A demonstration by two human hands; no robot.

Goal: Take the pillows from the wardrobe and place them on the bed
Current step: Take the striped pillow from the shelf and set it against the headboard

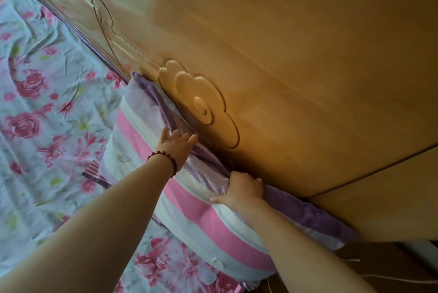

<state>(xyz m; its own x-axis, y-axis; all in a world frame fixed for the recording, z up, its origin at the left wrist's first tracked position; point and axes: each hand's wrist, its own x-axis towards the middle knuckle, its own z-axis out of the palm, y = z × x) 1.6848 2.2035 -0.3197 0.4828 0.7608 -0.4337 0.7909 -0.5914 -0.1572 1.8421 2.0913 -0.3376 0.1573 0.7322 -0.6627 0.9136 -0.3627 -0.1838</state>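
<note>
A single wide-angle camera sits on the person's head and looks forward and steeply down along both forearms, which enter from the bottom edge and end at the left hand [176,144] and right hand [241,189] near mid-frame. It is close to the wooden headboard [308,79], which fills the upper right. The view is rolled, so the bed [47,79] slants down the left side, with the pillow [189,208] between them.

The bed [28,174], spread with a wrinkled pale blue sheet printed with pink roses [47,67], carries a plump pillow striped pink, white and lilac [189,212], pushed against the glossy wooden headboard [296,79]. A small red-and-white striped cloth corner [92,169] shows beneath its edge, perhaps a second pillow.
</note>
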